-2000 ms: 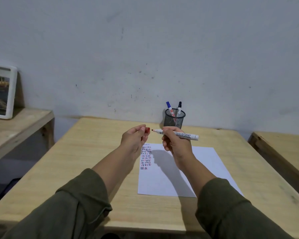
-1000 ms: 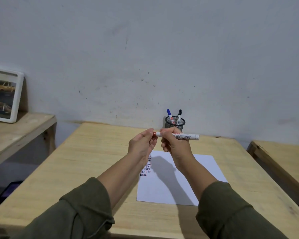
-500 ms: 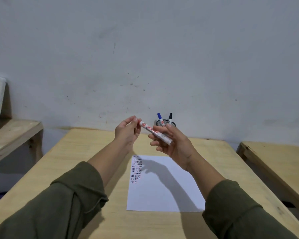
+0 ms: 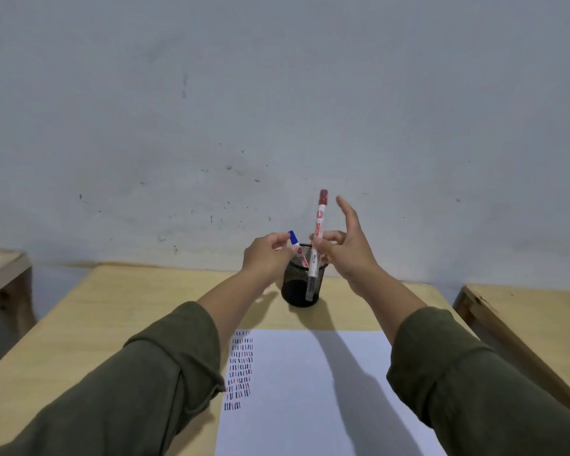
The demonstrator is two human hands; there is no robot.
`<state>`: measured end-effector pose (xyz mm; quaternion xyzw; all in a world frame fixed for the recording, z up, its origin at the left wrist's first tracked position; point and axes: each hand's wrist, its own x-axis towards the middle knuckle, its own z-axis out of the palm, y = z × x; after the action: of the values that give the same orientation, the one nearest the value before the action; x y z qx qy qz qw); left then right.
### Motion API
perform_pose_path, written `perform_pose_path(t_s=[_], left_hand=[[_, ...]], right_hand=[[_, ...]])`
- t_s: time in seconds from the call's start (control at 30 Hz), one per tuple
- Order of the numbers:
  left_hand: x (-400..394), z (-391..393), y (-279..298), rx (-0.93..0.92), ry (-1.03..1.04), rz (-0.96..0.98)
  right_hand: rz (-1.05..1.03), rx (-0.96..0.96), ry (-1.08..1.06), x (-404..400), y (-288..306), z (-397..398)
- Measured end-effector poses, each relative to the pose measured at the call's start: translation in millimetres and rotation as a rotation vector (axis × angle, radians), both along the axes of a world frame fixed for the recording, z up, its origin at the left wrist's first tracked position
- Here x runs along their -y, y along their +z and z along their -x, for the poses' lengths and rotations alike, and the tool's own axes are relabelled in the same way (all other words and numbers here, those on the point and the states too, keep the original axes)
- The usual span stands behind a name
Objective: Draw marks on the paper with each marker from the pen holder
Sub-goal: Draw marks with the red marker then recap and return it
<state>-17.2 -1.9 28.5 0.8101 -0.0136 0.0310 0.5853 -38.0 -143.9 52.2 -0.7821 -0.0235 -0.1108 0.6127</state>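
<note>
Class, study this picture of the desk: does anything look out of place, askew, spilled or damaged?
Nothing is spilled or broken. The red marker stands capped end up in the mesh pen holder, with the right hand at its barrel. The left hand pinches the blue marker. The paper lies flat, its marks in tidy rows.

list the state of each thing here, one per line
red marker: capped, upright, lower end in the holder
blue marker: capped, leaning in the holder
pen holder: upright on the table
paper: flat, rows of marks at its left edge
left hand: pinching the blue marker
right hand: fingers spread, fingertips at the red marker
</note>
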Motion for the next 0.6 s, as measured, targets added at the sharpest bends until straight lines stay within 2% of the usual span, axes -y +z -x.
perform_pose_path(t_s=[0.13, 0.27, 0.6], left_hand=[[4.8, -15.0, -14.9, 0.001, -0.032, -0.218], [5.9, -25.0, -25.5, -0.006, -0.066, -0.285], [5.9, -30.8, -35.9, 0.001, -0.085, -0.246]], right_hand=[[0.235, 0.085, -0.048, -2.1, 5.2, -30.6], [0.432, 0.091, -0.024, -6.1, 1.8, -51.4], [0.662, 0.001, 0.092, -5.2, -29.2, -71.8]])
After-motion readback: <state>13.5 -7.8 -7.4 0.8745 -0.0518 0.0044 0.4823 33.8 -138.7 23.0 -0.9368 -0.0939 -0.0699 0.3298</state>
